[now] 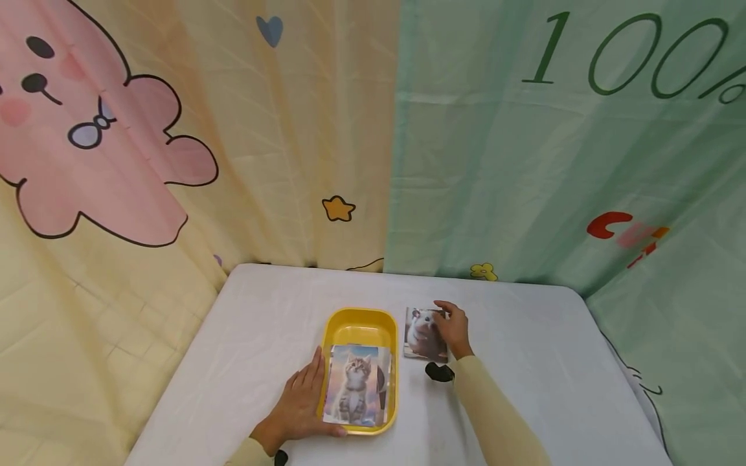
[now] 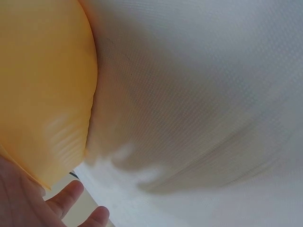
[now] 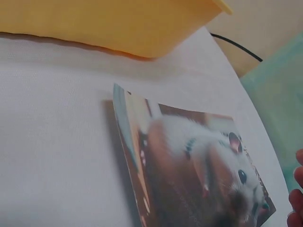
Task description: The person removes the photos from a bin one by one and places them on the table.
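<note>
A yellow tray [image 1: 333,327] sits on the white table with a cat photo [image 1: 355,385] lying in its near half. My left hand [image 1: 300,404] lies flat on the table, straight fingers along the tray's left wall; the left wrist view shows that yellow wall [image 2: 47,94] and my fingers [image 2: 66,198] beside it. Right of the tray lies a hamster photo [image 1: 421,333]. My right hand [image 1: 451,327] holds its far right edge, fingers curled over it. In the right wrist view the hamster photo [image 3: 189,175] has its left edge slightly raised, with fingertips [image 3: 297,198] at its right.
The white table [image 1: 524,362] is backed by printed curtains, yellow [image 1: 175,194] on the left and green [image 1: 553,162] on the right. A small black device [image 1: 439,372] sits at my right wrist. The table's edges fall away at left and right.
</note>
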{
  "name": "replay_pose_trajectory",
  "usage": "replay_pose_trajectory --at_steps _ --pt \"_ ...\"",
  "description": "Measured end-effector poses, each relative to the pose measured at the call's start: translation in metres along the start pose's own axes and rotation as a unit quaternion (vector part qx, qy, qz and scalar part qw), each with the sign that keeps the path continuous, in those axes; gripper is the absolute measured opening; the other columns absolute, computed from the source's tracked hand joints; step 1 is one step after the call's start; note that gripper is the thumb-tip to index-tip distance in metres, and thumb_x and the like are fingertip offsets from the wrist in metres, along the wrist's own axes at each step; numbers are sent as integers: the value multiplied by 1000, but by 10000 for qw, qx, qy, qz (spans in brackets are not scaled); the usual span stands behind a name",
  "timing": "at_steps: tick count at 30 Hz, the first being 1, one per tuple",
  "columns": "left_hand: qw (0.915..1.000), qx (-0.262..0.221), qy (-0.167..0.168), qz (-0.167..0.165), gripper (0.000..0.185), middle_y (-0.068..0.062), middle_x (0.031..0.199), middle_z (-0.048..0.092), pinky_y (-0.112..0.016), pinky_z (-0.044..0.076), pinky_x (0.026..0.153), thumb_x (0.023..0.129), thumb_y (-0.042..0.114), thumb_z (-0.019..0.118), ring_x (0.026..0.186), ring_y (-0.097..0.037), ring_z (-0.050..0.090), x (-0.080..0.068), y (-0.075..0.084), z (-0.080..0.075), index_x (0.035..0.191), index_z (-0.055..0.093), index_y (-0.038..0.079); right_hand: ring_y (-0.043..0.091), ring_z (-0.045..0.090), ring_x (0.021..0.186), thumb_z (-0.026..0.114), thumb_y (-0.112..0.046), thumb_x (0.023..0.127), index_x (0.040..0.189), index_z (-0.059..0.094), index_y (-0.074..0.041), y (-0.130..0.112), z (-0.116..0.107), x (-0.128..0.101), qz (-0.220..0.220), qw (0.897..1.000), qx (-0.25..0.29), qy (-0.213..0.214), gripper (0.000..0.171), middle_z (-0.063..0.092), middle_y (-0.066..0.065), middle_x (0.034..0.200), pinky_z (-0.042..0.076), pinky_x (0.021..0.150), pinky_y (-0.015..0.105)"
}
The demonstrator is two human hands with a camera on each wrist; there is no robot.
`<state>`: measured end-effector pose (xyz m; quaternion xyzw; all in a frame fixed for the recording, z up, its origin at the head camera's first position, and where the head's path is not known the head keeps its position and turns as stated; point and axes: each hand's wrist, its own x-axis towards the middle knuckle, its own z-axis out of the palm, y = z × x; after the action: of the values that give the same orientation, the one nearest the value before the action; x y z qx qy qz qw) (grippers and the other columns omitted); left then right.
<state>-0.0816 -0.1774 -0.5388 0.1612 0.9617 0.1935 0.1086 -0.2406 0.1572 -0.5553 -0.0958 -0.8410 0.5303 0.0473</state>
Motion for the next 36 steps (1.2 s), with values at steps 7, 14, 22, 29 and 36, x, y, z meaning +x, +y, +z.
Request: replay_pose_trajectory --at_steps 7,14,22,29,36 --pt "9999 39 89 54 145 -21 160 0 -57 26 108 55 87 63 140 -39 25 -1 -1 1 151 9 -7 33 57 105 64 -2 89 116 66 3 -9 9 -12 -263 9995 176 -95 28 65 20 117 45 92 49" --pt "9998 44 147 121 145 -22 160 0 -56 27 107 55 86 64 139 -39 25 -1 -2 1 151 9 -8 30 60 104 66 -6 89 113 68 2 -24 18 -25 -512 9983 45 -291 25 69 14 108 46 95 47" --pt "10000 61 45 43 145 -22 160 0 -55 26 108 56 86 64 140 -39 25 0 1 -1 151 8 -7 25 65 89 68 -2 87 110 68 4 -39 30 -45 -1239 9897 186 -687 23 71 11 98 54 83 39" --pt "10000 28 -21 -15 145 -20 160 -3 -56 25 109 56 88 61 141 -38 23 1 0 1 152 6 -5 24 66 89 68 -7 89 107 69 -2 -53 43 -63 -1867 9783 54 -896 19 70 8 97 54 82 38" --pt "10000 -1 32 -8 145 -20 160 -2 -57 26 108 55 87 62 140 -38 24 1 0 0 152 7 -5 27 65 87 67 -1 88 108 67 5 -57 63 -77 -2119 9658 337 -1455 21 69 13 97 54 81 37"
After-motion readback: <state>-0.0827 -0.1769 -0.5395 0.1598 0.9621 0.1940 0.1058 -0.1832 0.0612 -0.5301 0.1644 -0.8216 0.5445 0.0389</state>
